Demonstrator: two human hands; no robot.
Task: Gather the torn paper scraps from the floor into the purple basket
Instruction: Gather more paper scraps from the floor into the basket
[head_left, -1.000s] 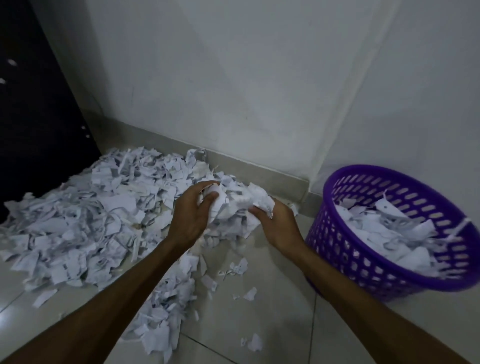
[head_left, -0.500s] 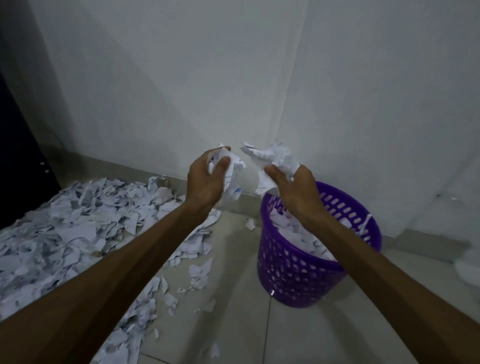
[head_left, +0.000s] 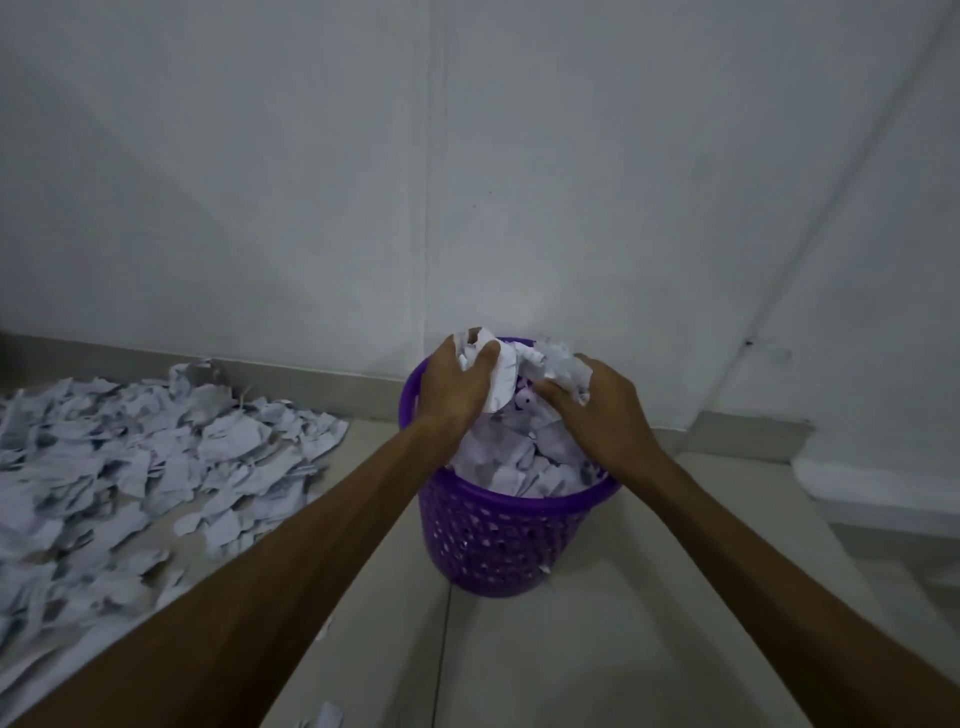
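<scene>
Head view: my left hand and right hand each clutch wad of scraps over purple basket, already near full. Large pile left on floor. Judge under half done.

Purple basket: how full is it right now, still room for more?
Nearly full. Scraps inside the purple basket reach almost to its near rim, and both hands hold more paper above the opening. Little room remains.
</scene>
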